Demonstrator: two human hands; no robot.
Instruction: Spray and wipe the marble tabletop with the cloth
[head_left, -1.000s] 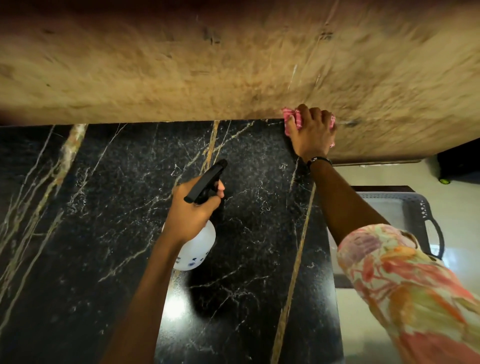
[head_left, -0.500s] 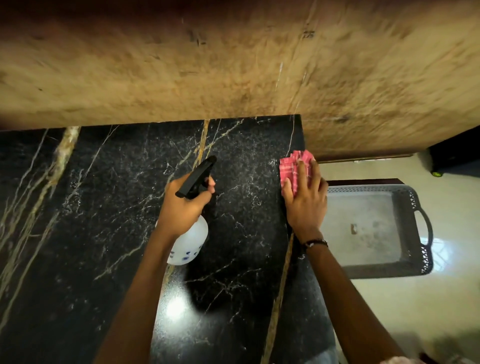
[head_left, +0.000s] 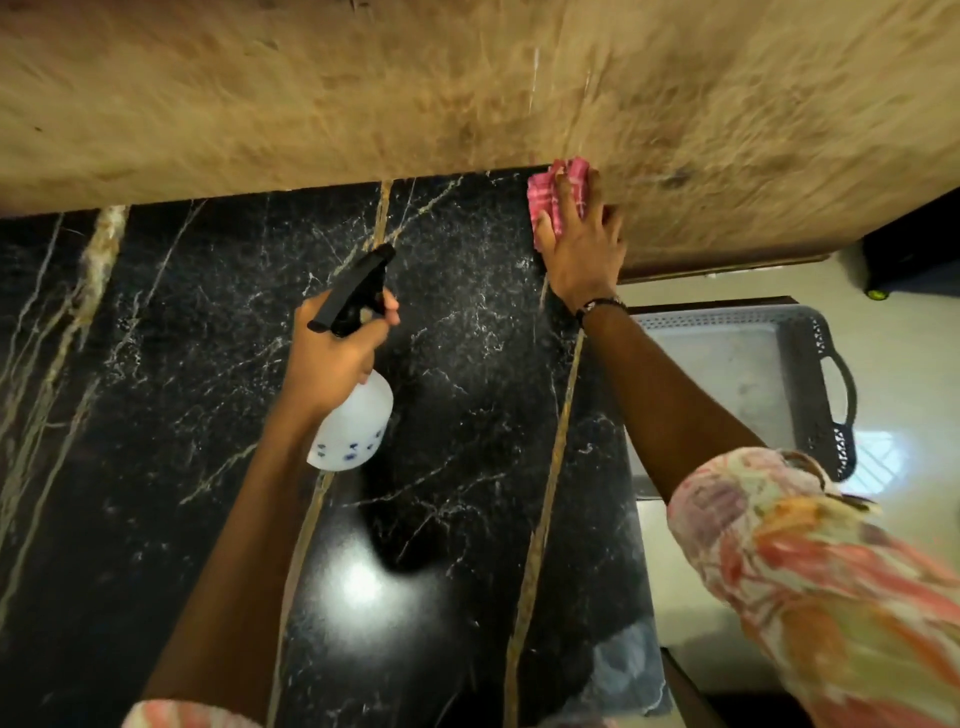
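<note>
Since half a second ago, right hand (head_left: 582, 249) and pink checked cloth (head_left: 558, 200) have travelled from mid-edge toward 12 o'clock, reaching the far right corner of the black gold-veined marble tabletop (head_left: 182, 389) where it meets the tan streaked wall (head_left: 415, 88). Right hand: fingers spread flat, pressing the cloth down. Left hand (head_left: 332, 358): at centre, wrapped closed around the neck of a white plastic spray bottle with black trigger head (head_left: 356, 421), nozzle toward 1 o'clock. Grey perforated plastic tray with handle (head_left: 826, 384): at 3 o'clock, below tabletop level. Floral sleeve (head_left: 810, 571): at 4 o'clock.
</note>
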